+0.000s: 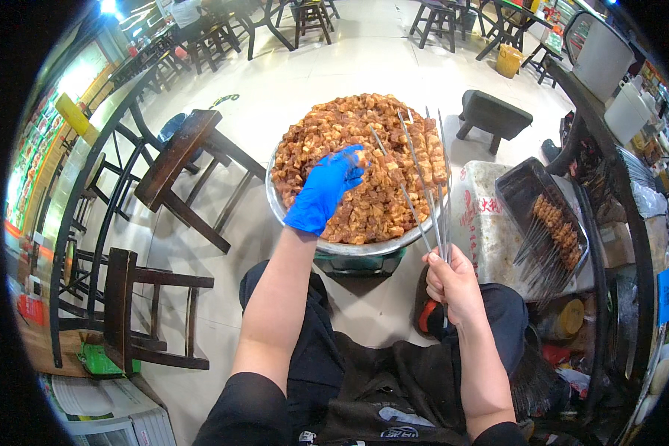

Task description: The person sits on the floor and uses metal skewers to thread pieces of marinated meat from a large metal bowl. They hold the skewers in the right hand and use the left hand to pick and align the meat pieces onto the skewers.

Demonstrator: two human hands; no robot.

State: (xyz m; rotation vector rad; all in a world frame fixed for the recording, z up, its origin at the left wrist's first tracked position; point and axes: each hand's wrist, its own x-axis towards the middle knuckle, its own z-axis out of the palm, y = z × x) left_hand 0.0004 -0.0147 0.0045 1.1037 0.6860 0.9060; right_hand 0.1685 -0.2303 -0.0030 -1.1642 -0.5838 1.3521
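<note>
My left hand (326, 187), in a blue disposable glove, is over a large heap of marinated meat chunks (334, 131). A small piece of meat (362, 158) shows at its thumb and fingertips. The heap rises above the rim of a wide metal basin (387, 245). My bare right hand (451, 281) grips several flat metal skewers (436, 220) near the basin's front right edge. They fan out away from me over the meat. Chunks of meat are threaded on some of them, seen as loaded skewers (436, 150) at the right; others look bare along their visible length.
On a white foam box (476, 234) to the right sits a dark tray (527, 170) with loaded meat skewers (560, 231). Wooden stools (189, 161) lie or stand at the left, and a low stool (493, 117) is beyond the basin. A green support (359, 265) is under the basin.
</note>
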